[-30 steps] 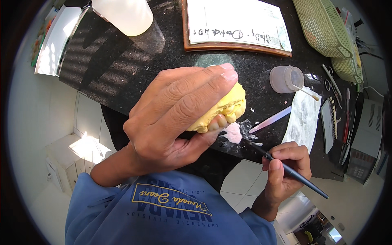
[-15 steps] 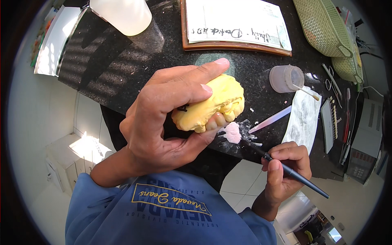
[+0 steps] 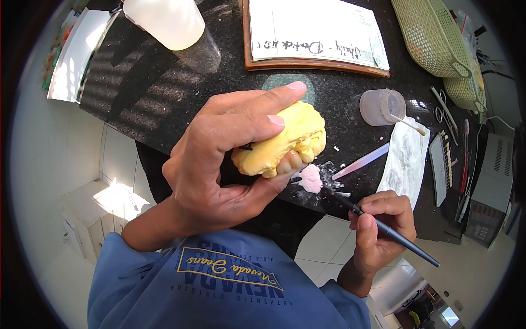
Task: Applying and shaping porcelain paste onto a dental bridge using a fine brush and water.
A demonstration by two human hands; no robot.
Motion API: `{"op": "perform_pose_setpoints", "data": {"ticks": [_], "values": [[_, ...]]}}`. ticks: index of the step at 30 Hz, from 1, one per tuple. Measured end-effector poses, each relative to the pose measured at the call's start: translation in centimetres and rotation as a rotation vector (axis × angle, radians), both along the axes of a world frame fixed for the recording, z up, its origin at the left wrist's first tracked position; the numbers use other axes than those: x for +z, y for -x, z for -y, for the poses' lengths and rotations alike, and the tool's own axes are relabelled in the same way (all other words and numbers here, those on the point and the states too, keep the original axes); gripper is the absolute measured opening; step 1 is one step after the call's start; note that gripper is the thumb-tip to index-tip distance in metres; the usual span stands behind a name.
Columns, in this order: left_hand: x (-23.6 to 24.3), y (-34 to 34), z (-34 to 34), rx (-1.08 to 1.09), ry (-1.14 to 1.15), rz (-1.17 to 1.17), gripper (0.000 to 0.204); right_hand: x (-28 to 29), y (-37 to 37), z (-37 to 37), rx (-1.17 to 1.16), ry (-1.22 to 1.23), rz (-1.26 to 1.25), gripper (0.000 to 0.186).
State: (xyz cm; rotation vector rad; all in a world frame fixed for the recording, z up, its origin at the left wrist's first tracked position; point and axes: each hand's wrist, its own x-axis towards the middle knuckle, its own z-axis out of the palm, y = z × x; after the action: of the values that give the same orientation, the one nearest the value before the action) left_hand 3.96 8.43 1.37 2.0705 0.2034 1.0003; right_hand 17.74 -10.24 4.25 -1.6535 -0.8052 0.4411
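The blue shirt (image 3: 222, 299) bears yellow script inside a slanting yellow outline, laid over large dark blue block capitals, with smaller dark capitals above and below it. On the white paper (image 3: 315, 24) lying on a brown-edged board (image 3: 318, 68), a line of dark handwriting runs along the side nearest the person. A black mark on the yellow dental model (image 3: 285, 137) is partly covered and cannot be made out.

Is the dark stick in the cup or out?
Out: the right hand holds the dark stick, its front end pointing toward the pink heap, away from the cup.
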Motion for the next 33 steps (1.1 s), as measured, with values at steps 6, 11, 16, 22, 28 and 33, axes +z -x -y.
{"op": "perform_pose_setpoints", "data": {"ticks": [6,11,16,22,28,33], "values": [[0.0,0.0,0.1,0.005,0.001,-0.004,0.044,-0.1,0.2,-0.1,-0.014,-0.009,-0.003,0.013],[-0.1,0.0,0.1,-0.001,0.018,0.001,0.044,0.0,0.0,-0.1,0.012,0.024,0.035,0.013],[0.0,0.0,-0.1,-0.002,-0.024,-0.001,0.043,0.0,0.1,-0.3,-0.005,-0.014,0.004,0.013],[0.1,-0.1,0.1,0.016,-0.017,0.000,0.044,-0.1,0.1,0.0,0.023,0.000,0.046,0.014],[0.1,-0.2,0.2,0.069,-0.050,0.019,0.044,0.2,0.1,0.8,0.029,-0.212,0.072,0.019],[0.0,-0.4,0.3,0.090,-0.040,0.039,0.044,0.1,0.8,-1.0,0.124,-0.327,0.203,0.034]]}}
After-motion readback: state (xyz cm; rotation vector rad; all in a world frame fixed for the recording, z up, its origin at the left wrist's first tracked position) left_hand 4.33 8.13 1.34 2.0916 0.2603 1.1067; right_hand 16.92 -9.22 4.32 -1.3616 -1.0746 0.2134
